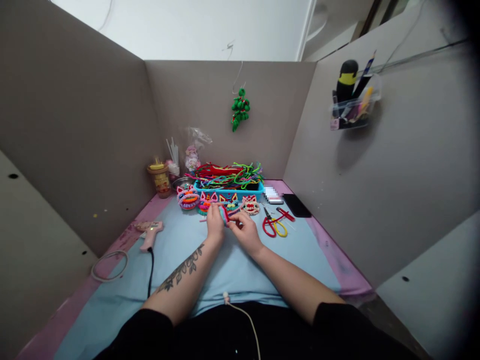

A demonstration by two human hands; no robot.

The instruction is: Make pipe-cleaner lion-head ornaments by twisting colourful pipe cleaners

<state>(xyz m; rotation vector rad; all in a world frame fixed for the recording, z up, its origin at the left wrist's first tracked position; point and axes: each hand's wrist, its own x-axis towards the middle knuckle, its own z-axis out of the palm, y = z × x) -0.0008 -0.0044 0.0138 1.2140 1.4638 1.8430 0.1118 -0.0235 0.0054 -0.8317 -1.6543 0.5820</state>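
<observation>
My left hand (215,223) is closed around a small striped piece of fuzzy chenille stems (224,215), with teal, pink and red showing. From the right, my right hand (243,231) pinches the lower edge of the same piece. My fingers partly cover it, so its full shape is hidden. Just beyond my hands stand several colourful animal-head figures made of chenille stems, among them a pink-and-purple one (188,199) at the left and a pale one with red (250,205) at the right.
Behind the figures sits a blue basket (245,192) heaped with chenille stems (228,172). Scissors (277,229), a red-handled tool (285,214) and a black phone (297,205) lie right. A pink glue gun (151,235) with a cord and a cup (160,181) are left. Partitions enclose three sides.
</observation>
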